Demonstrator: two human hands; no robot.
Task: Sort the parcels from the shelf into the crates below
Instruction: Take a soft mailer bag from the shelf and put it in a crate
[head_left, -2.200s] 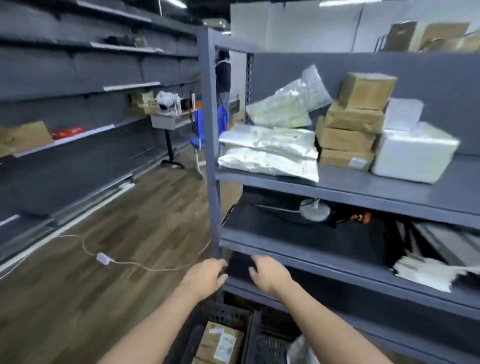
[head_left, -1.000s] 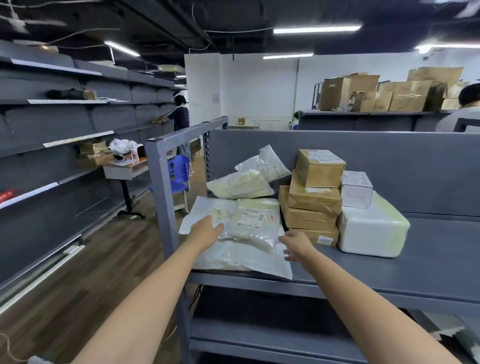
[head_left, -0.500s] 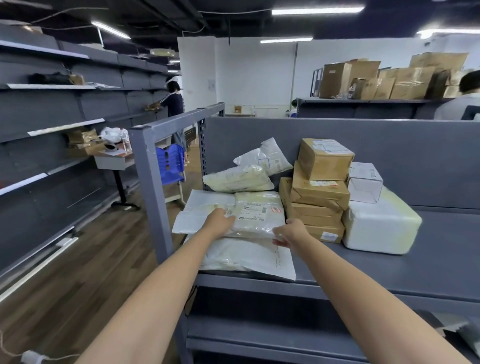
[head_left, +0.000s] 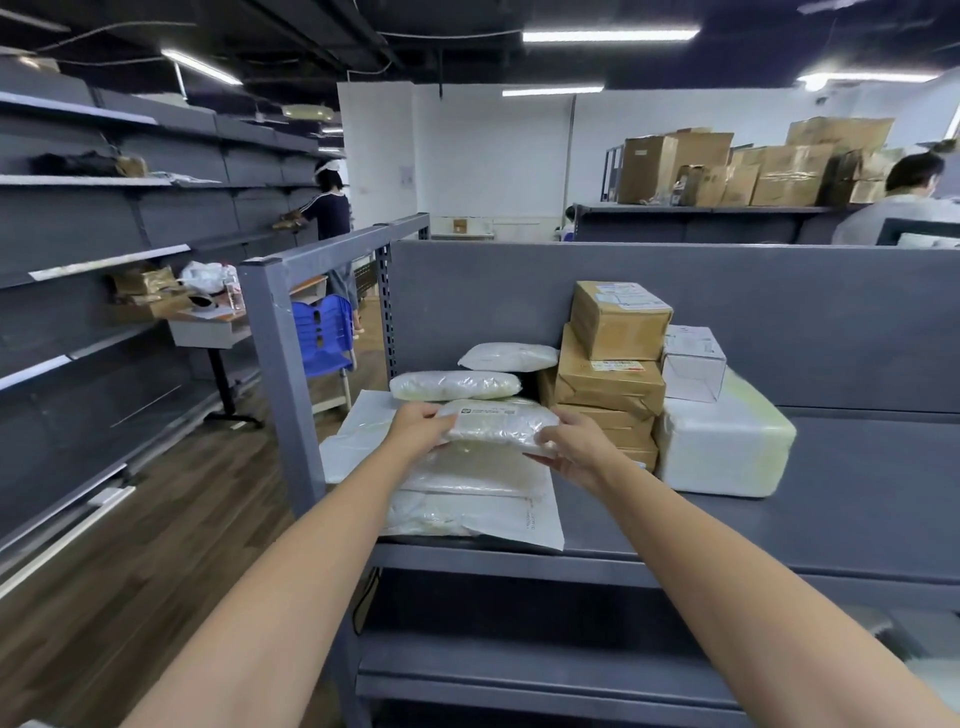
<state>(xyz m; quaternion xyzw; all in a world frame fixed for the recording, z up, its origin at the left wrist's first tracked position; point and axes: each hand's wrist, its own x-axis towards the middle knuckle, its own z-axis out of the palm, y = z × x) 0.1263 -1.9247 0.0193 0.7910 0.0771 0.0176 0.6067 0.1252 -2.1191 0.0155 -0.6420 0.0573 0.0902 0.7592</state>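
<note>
On the grey shelf (head_left: 831, 499) lies a stack of white plastic mailer bags. My left hand (head_left: 418, 434) grips the left end of the top labelled mailer bag (head_left: 498, 423), and my right hand (head_left: 576, 449) grips its right end, lifting it slightly off the flat mailers (head_left: 478, 509) beneath. Two more puffy bags (head_left: 454, 385) lie behind it. A pile of brown cardboard boxes (head_left: 613, 374) stands just right of the bags. The crates are out of view.
A small white box (head_left: 693, 364) rests on a large white wrapped parcel (head_left: 722, 447) at the right. The shelf's grey upright post (head_left: 280, 374) stands left of the bags. A blue chair (head_left: 322, 332), a small desk and two people are further off.
The view rose from the lower shelves and crates to the top shelf. Both hands came up, reached the mailer stack and closed on the ends of the top bag, which now tilts up.
</note>
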